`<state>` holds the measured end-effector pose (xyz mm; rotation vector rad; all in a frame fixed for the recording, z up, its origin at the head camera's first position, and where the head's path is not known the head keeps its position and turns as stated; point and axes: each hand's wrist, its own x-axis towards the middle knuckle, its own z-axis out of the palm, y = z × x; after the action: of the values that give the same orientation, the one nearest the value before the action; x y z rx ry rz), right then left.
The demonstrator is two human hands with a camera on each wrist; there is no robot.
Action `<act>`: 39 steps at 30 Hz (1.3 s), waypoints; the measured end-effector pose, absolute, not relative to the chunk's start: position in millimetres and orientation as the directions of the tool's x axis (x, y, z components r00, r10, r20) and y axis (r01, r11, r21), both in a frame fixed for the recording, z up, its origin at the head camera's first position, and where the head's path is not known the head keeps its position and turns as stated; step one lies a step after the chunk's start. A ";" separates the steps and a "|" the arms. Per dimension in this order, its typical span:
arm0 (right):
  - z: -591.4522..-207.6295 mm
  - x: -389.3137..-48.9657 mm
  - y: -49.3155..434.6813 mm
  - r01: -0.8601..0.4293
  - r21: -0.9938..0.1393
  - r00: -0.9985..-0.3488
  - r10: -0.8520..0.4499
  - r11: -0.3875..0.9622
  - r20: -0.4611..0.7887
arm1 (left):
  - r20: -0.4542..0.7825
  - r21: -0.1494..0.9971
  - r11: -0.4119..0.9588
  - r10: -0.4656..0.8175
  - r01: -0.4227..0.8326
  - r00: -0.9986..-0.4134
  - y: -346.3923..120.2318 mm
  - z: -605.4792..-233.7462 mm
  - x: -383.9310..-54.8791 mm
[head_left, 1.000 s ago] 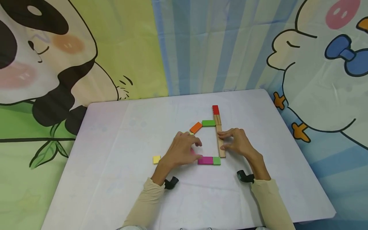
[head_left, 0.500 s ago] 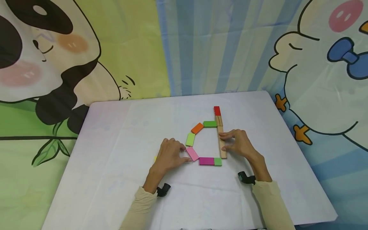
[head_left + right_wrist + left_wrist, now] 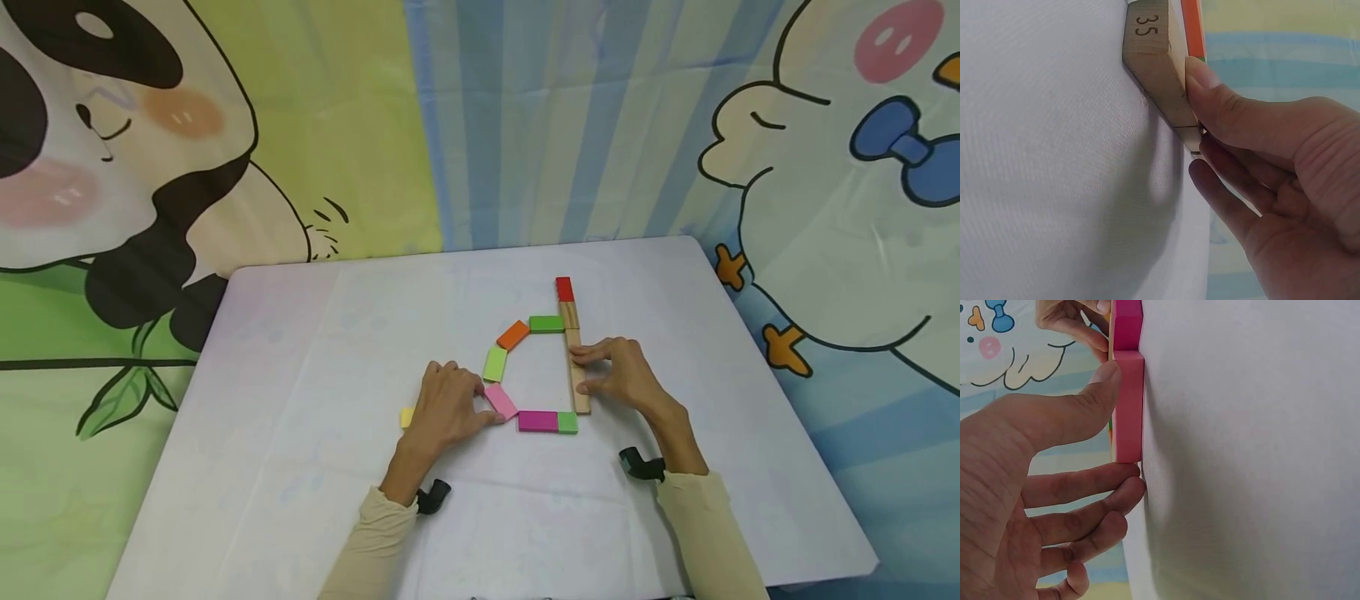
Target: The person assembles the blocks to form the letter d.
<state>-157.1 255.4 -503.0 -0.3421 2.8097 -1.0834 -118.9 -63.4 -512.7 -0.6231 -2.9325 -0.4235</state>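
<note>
Flat blocks form an outline on the white table. My left hand is at its lower left, with thumb and index finger at opposite ends of a pink block; in the left wrist view the thumb touches its upper edge. Near the pink block's right corner lies a magenta block, then a small green block. My right hand rests thumb and fingertips along the right side of a plain wooden block. The right wrist view shows this wooden block marked 35.
A red block tops the wooden column. A green block, an orange block and a light green block curve leftward from it. A yellow block lies apart, partly behind my left hand. Printed cloth hangs behind the table.
My left hand has drawn back leftward from over the pink and light green blocks, uncovering them, then come slightly right onto the pink block. My right hand stays at the wooden block.
</note>
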 end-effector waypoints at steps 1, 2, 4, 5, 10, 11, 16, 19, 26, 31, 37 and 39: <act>-503.0 -157.2 255.4 -0.170 -0.672 -0.968 -0.248 0.721 -0.022 | 0.169 0.242 0.877 0.384 0.416 -0.908 -63.3 -512.8 -119.1; -502.9 -157.4 255.3 -0.172 -0.671 -0.968 -0.250 0.722 -0.022 | 0.171 0.237 0.877 0.386 0.418 -0.907 -63.3 -513.0 -119.3; -502.5 -157.9 255.3 -0.172 -0.670 -0.968 -0.249 0.723 -0.020 | 0.175 0.230 0.877 0.388 0.421 -0.905 -63.3 -512.7 -119.7; -502.4 -158.2 255.4 -0.169 -0.669 -0.969 -0.246 0.724 -0.020 | 0.176 0.230 0.877 0.390 0.422 -0.904 -63.4 -512.0 -119.8; -500.2 -158.6 255.2 -0.171 -0.667 -0.970 -0.242 0.725 -0.015 | 0.160 0.278 0.874 0.368 0.400 -0.916 -69.9 -505.7 -120.1; -499.9 -158.7 255.2 -0.171 -0.667 -0.970 -0.243 0.725 -0.015 | 0.154 0.295 0.874 0.356 0.386 -0.922 -73.4 -503.1 -120.1; -499.1 -158.6 256.4 -0.168 -0.670 -0.970 -0.242 0.723 -0.017 | 0.132 0.370 0.875 0.282 0.311 -0.950 -107.6 -488.5 -119.7; -498.3 -157.5 257.4 -0.160 -0.672 -0.972 -0.232 0.723 -0.019 | 0.127 0.413 0.860 0.270 0.299 -0.954 -134.1 -483.5 -118.3; -499.3 -154.6 259.4 -0.134 -0.673 -0.976 -0.216 0.727 -0.039 | 0.086 0.458 0.842 0.277 0.285 -0.957 -175.8 -491.2 -107.3; -500.6 -154.5 258.2 -0.150 -0.675 -0.974 -0.224 0.723 -0.024 | 0.066 0.476 0.840 0.260 0.259 -0.963 -183.8 -499.5 -101.6; -502.7 -155.0 255.3 -0.171 -0.666 -0.970 -0.243 0.726 -0.016 | 0.045 0.504 0.832 0.244 0.233 -0.969 -186.9 -505.0 -97.5; -502.5 -154.8 254.4 -0.168 -0.664 -0.971 -0.240 0.729 -0.017 | 0.047 0.509 0.828 0.247 0.236 -0.968 -187.1 -506.0 -96.9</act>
<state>-154.8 254.4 -502.5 -0.3348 2.8255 -1.0695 -96.9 -187.1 -506.0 -0.3999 -3.0228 -0.8377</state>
